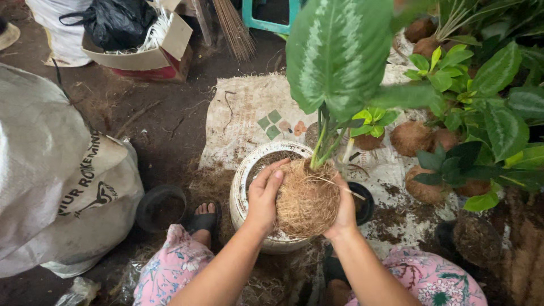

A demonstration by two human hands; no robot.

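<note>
fingers (271,180) of both hands cupping coir ball (306,199), over bucket rim (238,187)

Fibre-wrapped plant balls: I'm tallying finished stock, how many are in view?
About 7: one in both hands; four on the sack; two top right. Leaves may hide more.

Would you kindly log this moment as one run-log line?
left hand: cupping fibre ball | right hand: cupping it | over white bucket

A rough, hairy coconut-fibre ball (307,198) is showing dry, matt strands, sitting over a white plastic bucket (242,187) that is looking scuffed and soil-smeared. The big leaves (340,51) are shining smooth and waxy. A woven plastic sack (51,170) is lying crinkled, faintly glossy.
</note>
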